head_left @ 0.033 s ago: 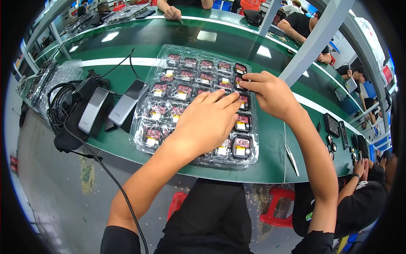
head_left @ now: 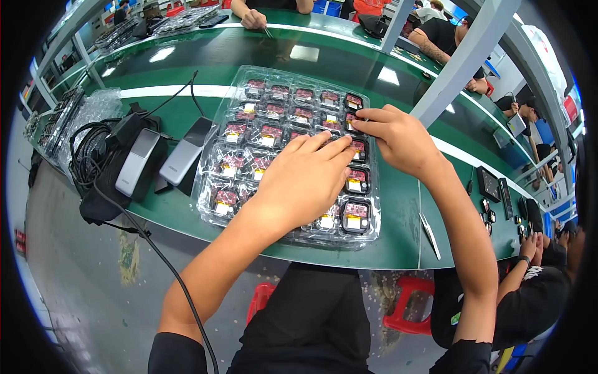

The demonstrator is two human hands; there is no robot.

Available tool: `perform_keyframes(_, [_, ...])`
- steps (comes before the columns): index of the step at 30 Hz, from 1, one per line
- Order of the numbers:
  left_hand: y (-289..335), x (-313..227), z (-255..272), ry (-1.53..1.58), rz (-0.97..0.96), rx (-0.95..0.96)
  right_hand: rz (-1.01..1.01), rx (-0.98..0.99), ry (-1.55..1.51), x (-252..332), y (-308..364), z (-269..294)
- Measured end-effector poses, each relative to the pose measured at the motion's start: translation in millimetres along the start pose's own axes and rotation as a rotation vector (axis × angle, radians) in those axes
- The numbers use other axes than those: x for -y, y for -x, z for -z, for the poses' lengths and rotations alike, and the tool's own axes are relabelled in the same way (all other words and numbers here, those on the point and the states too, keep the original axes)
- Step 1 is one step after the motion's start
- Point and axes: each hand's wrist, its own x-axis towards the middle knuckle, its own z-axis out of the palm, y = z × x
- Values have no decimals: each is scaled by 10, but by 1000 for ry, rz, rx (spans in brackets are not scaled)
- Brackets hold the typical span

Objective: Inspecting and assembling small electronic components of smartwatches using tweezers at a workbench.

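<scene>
A clear plastic blister tray [head_left: 375, 215] lies in front of me, with several small square black-framed parts with reddish patterns and white and yellow labels in its pockets. My left hand [head_left: 305, 177] rests palm down across the tray's middle, fingers stretched out, covering some pockets. Over the tray's right edge, my right hand [head_left: 398, 137] has thumb and forefinger closed at a black-framed part [head_left: 352, 121] in the rightmost column. Whether the fingertips grip that part or something smaller on it is hidden. Tweezers [head_left: 430, 237] lie on the green bench right of the tray.
Left of the tray are two silver-and-black devices [head_left: 138, 163] and tangled black cables [head_left: 84, 153]. One cable hangs past my left forearm. A grey post [head_left: 464, 59] rises at the right. Co-workers sit across the belt and to my right. A red stool [head_left: 408, 305] stands below.
</scene>
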Motion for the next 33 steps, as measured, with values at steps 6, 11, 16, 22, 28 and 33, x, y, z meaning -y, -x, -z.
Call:
perform_keyframes(6, [-3, -10, 10, 19, -4, -2, 56, 22, 40, 48, 20, 37])
perform_keyframes(11, [14, -10, -8, 10, -5, -20, 42, 40, -75, -16, -16, 29])
perform_keyframes(16, [9, -8, -2, 24, -2, -30, 43, 113, -150, -6, -64, 126])
perform_keyframes(22, [6, -2, -17, 3, -18, -51, 29, 115, -280, -95, -76, 100])
perform_keyframes(28, [-9, -6, 5, 5, -8, 1, 13, 132, -284, -66, -123, 124])
perform_keyframes(33, [3, -10, 16, 26, 15, 18, 29, 70, -209, -48, -98, 115])
